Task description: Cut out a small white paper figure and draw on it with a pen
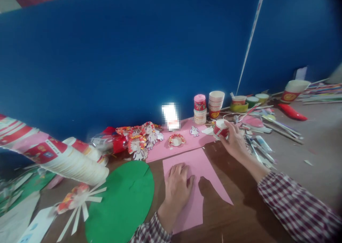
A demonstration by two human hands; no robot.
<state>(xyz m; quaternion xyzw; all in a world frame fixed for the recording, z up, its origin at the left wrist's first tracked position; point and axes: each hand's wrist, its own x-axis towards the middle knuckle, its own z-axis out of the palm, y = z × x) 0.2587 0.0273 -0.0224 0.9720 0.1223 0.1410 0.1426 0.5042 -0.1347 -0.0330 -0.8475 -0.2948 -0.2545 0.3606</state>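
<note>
Brown table [229, 214] bears pink sheet [195, 171] (flat), green disc [125, 200].

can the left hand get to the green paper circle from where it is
Probably yes. The left hand lies flat on the pink sheet, and the green paper circle lies right beside it on the table, with nothing between them.

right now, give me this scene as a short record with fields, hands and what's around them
left hand: flat on pink paper sheet
right hand: gripping a red paper cup
beside left hand: green paper oval
behind: cup stacks, paper cutouts
far left: long tilted cup stack
surface: brown table
backdrop: blue wall
</note>
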